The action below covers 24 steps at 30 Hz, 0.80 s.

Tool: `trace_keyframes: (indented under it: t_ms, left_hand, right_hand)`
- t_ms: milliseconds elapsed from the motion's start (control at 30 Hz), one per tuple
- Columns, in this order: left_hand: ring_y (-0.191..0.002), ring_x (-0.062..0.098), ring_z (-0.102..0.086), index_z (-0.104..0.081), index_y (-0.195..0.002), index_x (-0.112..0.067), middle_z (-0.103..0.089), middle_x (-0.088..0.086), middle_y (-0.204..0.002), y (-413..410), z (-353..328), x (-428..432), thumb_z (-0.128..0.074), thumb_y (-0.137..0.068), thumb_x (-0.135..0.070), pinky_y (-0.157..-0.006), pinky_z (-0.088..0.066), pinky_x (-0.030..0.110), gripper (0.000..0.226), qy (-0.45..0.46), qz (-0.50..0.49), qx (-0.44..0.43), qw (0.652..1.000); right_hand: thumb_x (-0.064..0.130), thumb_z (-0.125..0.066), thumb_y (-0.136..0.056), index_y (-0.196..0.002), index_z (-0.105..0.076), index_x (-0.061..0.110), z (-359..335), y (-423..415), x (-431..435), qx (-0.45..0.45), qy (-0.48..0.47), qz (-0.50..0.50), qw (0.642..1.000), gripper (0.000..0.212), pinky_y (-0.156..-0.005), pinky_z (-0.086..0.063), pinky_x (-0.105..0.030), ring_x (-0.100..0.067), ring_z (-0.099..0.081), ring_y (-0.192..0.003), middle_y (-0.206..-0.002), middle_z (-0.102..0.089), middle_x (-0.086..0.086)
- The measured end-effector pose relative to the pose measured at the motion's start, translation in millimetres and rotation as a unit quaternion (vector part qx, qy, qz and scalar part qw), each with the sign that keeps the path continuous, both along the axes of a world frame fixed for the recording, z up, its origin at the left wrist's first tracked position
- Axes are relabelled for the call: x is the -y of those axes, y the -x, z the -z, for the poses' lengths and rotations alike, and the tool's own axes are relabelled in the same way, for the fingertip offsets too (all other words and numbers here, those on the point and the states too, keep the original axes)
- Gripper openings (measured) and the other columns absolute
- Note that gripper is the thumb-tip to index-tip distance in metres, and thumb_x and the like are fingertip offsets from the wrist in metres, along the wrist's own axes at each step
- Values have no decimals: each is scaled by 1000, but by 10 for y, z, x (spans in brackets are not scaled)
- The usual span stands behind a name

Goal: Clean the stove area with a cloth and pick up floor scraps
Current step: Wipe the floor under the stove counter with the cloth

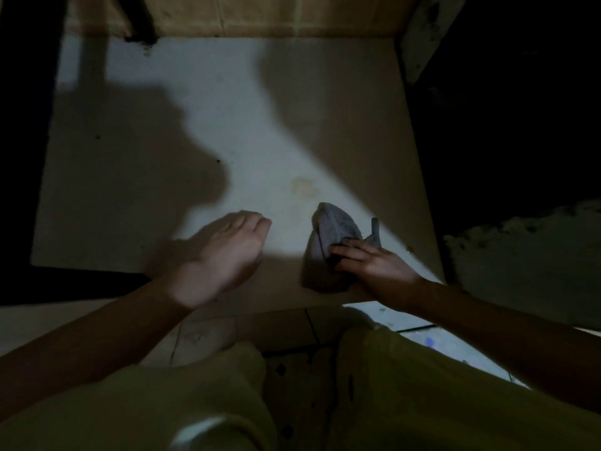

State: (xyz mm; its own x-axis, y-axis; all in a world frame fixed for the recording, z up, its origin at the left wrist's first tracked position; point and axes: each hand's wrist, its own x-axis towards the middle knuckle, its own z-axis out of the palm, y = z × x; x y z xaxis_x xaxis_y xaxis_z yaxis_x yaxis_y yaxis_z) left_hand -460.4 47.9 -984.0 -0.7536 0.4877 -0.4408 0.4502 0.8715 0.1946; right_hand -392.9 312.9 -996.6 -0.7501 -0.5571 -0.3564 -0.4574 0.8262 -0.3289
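It is dim in here, with one slant of light across the pale surface [227,109] the person bends over. I cannot see a stove from here, only this flat top against the tiled wall [260,14].

The right hand [374,265] has its grip closed on a bunched grey cloth [328,229]. The fingers lie over the wad and press it to the surface near the front edge, and a loose tail of fabric sticks up behind the knuckles. The left hand [224,249] is released, fingers together and slightly cupped, holding nothing that I can make out. It sits low over the surface, just left of the cloth.

By my reckoning the wiping is under way but not finished. A yellowish stain [304,187] lies just beyond the cloth, not yet wiped, and dark specks [218,161] sit further left in the shadow. The floor [276,327] looks untouched. There are dark blotches on the tiles between the person's yellow-green trouser legs [422,402], though I cannot tell whether they are scraps or marks, so that half of the job seems to lie ahead.

Counting it up: one cloth, two hands, one stain and at least two specks on the surface.
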Motion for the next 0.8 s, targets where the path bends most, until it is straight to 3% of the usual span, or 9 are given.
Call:
trace_keyframes:
  t_ms: [200,333,467,800]
  left_hand:
    - [-139,28,-24,-25,-144,-15,-26,9,-151,44,100,-127,-39,-94,-17,-112,-21,39,52,20,27,-16,999]
    - [-140,28,-22,-23,-145,-15,-22,10,-153,71,116,-168,-38,-95,-17,-113,-21,40,52,25,30,-23,999]
    - [-141,28,-19,-23,-145,-17,-20,10,-154,84,132,-145,-42,-94,-15,-113,-22,41,54,18,26,-35,999]
    - [-132,29,-35,-37,-137,-16,-35,10,-145,10,-62,238,-47,-90,-14,-106,-31,39,48,20,-31,-93,995]
  right_hand:
    - [14,-46,-94,-133,-45,31,3,-225,-352,43,-37,160,985,42,-109,-33,-45,-17,-16,-143,-155,-23,12]
    - [5,-49,-89,-129,-52,23,-19,-310,-497,46,-1,264,963,45,-105,-40,-47,-22,-25,-140,-152,-31,6]
    - [-1,-50,-86,-127,-55,16,2,-289,-407,22,26,323,946,45,-106,-35,-42,-28,-32,-135,-149,-37,-2]
    - [13,-47,-95,-134,-49,16,78,297,174,8,16,125,992,39,-102,-41,-49,-30,-24,-141,-153,-29,-5]
